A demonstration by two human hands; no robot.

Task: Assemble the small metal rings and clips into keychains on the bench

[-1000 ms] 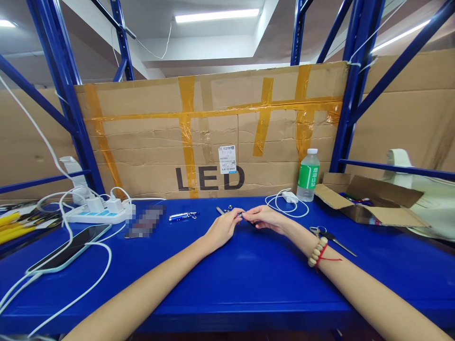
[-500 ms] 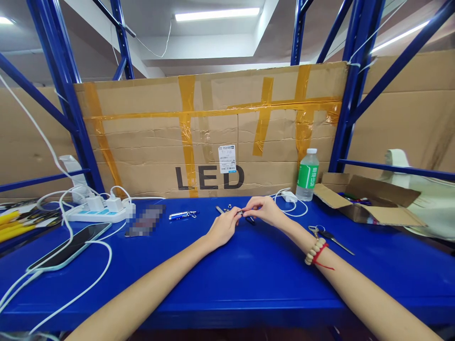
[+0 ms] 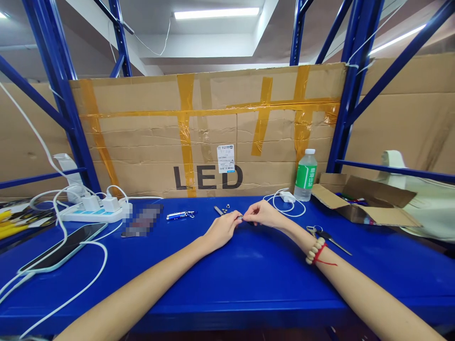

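Note:
My left hand and my right hand meet over the middle of the blue table. A small shiny metal part sits between their fingertips, mostly hidden; its kind is too small to make out. Both hands are closed in a pinch at it. Just beyond the left hand lie a thin grey metal piece and several tiny round metal parts. Something dark, partly covered, lies under the right fingers. Farther left rests a blue pen-shaped metal item with a clip ring.
Keys lie beside my right forearm. Behind are a white charger and cable, a water bottle and an open cardboard box. At left are a power strip, a phone and loose white cables.
My right hand has come down slightly, its fingers lower against the metal part. The left hand stays nearly in place. The whole view has shifted a little.

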